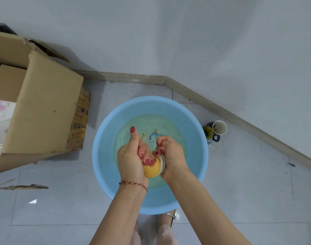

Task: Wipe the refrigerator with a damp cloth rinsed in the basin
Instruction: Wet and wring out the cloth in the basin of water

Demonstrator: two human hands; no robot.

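Head view: left hand (131, 156) and right hand (170, 154) both squeeze the balled yellow cloth (152, 168) above the water, near the basin's (105, 138) near rim.

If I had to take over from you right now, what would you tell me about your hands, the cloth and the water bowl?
Left hand: curled round the yellow cloth, thumb up.
Right hand: gripping the cloth's other, paler end. Both squeeze it above the water.
Blue basin: on the floor by the wall, water inside.
Done: cloth looks wet and is being wrung.
Left: finish wringing, then wipe the refrigerator, which isn't in view.
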